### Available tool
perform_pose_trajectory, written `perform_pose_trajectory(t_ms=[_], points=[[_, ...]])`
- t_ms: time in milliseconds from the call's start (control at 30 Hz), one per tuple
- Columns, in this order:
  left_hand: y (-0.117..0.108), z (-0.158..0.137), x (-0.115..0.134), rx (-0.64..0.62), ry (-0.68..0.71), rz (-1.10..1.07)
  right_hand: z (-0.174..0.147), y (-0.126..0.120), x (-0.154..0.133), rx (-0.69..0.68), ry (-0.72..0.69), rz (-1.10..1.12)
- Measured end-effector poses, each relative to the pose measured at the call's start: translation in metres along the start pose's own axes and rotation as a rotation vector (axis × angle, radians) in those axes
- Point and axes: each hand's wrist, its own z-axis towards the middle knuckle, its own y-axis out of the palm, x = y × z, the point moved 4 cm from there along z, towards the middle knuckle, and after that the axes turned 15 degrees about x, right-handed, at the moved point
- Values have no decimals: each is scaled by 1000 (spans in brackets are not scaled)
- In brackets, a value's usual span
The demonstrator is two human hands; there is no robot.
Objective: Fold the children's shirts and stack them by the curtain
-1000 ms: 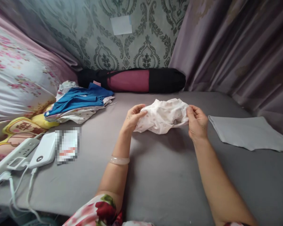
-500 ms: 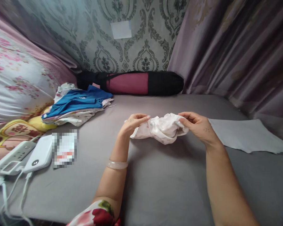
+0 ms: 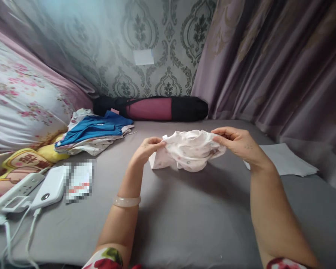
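Garment (image 3: 189, 151), white with a small print, hangs bunched between both hands over the middle of the grey surface (image 3: 173, 220). The left hand (image 3: 149, 148) pinches its left edge and the right hand (image 3: 238, 144) grips its right edge. Pale cloth (image 3: 289, 160) lies to the right, just beyond the right wrist; a blue shirt (image 3: 98, 129) tops a clothes pile at far left.
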Motion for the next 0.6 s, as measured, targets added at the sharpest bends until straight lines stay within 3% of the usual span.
perform_pose_trajectory(t_ms=[133,233,333,433,500,600], points=[[-12,-7,27,112,118,-157,4,-7,-36,-59,-112,-72],[-23,-15,68,220,353,-166,9,-13,-58,-104,-157,-151],[-34,-26,120,259,627,71,19,-23,-75,-97,-199,-217],[-45,-34,165,312,876,291,29,-34,-88,72,-271,-183],[-47,-32,181,289,953,402,33,-35,-91,150,-301,-185],[-44,-18,185,234,970,517,37,-23,-92,102,-381,-291]])
